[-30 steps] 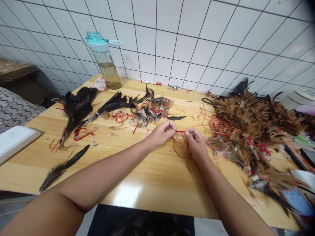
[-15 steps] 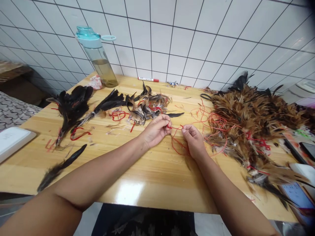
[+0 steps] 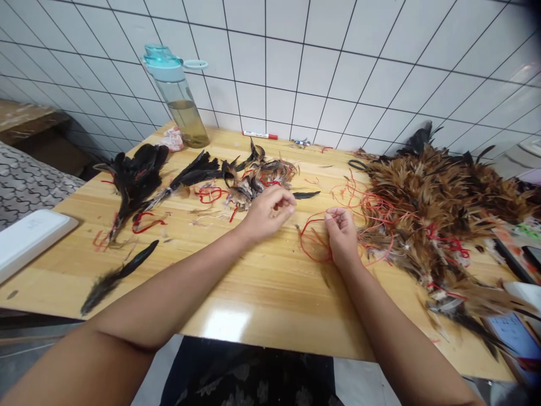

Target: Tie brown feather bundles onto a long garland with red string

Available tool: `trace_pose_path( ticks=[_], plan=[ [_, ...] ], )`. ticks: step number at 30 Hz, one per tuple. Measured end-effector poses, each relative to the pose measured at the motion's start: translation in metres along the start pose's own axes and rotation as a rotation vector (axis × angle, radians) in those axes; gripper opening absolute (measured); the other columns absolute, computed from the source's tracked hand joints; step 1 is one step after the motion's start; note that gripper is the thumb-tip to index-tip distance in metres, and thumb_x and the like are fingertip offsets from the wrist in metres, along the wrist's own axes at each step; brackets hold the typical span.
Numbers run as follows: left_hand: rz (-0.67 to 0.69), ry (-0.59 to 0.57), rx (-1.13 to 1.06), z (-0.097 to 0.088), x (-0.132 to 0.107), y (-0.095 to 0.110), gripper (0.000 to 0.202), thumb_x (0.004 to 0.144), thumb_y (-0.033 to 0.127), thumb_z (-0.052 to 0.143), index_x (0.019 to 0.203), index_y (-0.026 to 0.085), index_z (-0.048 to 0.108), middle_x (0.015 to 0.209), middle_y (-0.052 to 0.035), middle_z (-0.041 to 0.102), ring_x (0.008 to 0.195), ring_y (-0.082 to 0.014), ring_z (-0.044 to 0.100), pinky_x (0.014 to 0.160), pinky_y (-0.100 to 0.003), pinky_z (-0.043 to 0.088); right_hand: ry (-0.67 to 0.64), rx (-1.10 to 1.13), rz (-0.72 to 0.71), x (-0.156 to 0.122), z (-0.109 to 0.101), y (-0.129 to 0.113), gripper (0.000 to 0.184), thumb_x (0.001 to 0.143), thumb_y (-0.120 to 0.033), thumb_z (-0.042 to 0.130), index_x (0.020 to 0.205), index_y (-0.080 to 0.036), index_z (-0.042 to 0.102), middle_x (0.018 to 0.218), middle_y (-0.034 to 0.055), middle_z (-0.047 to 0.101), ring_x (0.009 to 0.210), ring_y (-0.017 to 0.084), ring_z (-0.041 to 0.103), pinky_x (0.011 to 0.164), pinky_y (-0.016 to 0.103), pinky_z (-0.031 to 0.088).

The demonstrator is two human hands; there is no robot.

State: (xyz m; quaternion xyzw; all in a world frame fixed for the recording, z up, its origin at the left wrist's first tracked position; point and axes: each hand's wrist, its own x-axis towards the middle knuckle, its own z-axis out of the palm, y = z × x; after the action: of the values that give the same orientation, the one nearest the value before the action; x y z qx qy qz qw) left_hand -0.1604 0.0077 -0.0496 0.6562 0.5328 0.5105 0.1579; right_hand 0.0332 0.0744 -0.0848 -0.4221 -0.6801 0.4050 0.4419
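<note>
My left hand (image 3: 269, 213) hovers over the middle of the table, thumb and fingers apart, with nothing visible between them. Just behind it lies a loose heap of brown and black feathers (image 3: 249, 183) with bits of red string. My right hand (image 3: 341, 232) pinches red string (image 3: 310, 225), which loops down to the left of the fingers. More of this string lies in a tangle (image 3: 376, 204) to the right, against a large pile of brown feathers (image 3: 422, 194). A single black feather (image 3: 306, 195) rests beyond the gap between my hands.
Bundles of black feathers (image 3: 137, 175) lie on the left of the wooden table (image 3: 270, 304). A water bottle (image 3: 183, 107) and a red marker (image 3: 260, 135) are near the tiled wall. A white box-like object (image 3: 36, 239) sits at the left edge, a phone (image 3: 509, 332) at the right.
My left hand has let go of the red string and its fingers have spread. My right hand has shifted slightly right, still pinching the string. The view has turned a little left.
</note>
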Motion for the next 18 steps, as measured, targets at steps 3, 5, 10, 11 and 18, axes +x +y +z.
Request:
trace_pose_path(
  ticks=[3, 5, 10, 11, 18],
  plan=[
    [0.164, -0.202, 0.277, 0.0, -0.002, -0.002, 0.011, 0.083, 0.019, 0.055, 0.086, 0.018, 0.066, 0.09, -0.0065, 0.061, 0.09, -0.0189, 0.051, 0.085, -0.033, 0.04, 0.108, -0.061, 0.031, 0.0, -0.002, -0.001, 0.021, 0.082, -0.033, 0.052, 0.097, -0.019, 0.05, 0.064, -0.0067, 0.033, 0.054, 0.011, 0.034, 0.053, 0.026, 0.029],
    [0.191, -0.282, 0.371, 0.004, -0.004, -0.007, 0.018, 0.086, 0.017, 0.052, 0.093, 0.019, 0.068, 0.091, -0.0074, 0.061, 0.091, -0.0198, 0.05, 0.084, -0.034, 0.039, 0.169, -0.18, -0.014, -0.001, -0.004, -0.003, 0.021, 0.081, -0.029, 0.052, 0.098, -0.018, 0.052, 0.067, -0.0052, 0.036, 0.057, 0.013, 0.036, 0.058, 0.028, 0.032],
    [0.181, -0.404, 0.452, 0.018, -0.007, -0.019, 0.016, 0.087, 0.022, 0.055, 0.096, 0.019, 0.068, 0.092, -0.0087, 0.061, 0.092, -0.0216, 0.048, 0.083, -0.034, 0.039, 0.158, -0.371, -0.16, -0.002, -0.008, -0.006, 0.013, 0.084, -0.025, 0.049, 0.093, -0.018, 0.055, 0.07, -0.0015, 0.041, 0.062, 0.015, 0.04, 0.063, 0.031, 0.035],
    [0.176, -0.42, 0.456, 0.02, -0.007, -0.02, 0.015, 0.088, 0.022, 0.054, 0.093, 0.018, 0.068, 0.091, -0.0089, 0.061, 0.091, -0.0216, 0.048, 0.082, -0.034, 0.039, 0.127, -0.379, -0.18, -0.003, -0.007, -0.006, 0.011, 0.085, -0.025, 0.048, 0.091, -0.019, 0.055, 0.068, -0.0017, 0.042, 0.061, 0.015, 0.04, 0.062, 0.03, 0.035],
    [-0.108, -0.146, 0.045, 0.016, -0.002, -0.014, 0.008, 0.085, 0.017, 0.052, 0.079, 0.016, 0.058, 0.081, -0.0033, 0.057, 0.079, -0.0145, 0.05, 0.074, -0.028, 0.039, -0.093, -0.323, -0.217, -0.008, 0.0, -0.011, 0.014, 0.087, -0.031, 0.048, 0.089, -0.019, 0.055, 0.054, -0.0061, 0.041, 0.05, 0.012, 0.039, 0.054, 0.026, 0.032]
  ],
)
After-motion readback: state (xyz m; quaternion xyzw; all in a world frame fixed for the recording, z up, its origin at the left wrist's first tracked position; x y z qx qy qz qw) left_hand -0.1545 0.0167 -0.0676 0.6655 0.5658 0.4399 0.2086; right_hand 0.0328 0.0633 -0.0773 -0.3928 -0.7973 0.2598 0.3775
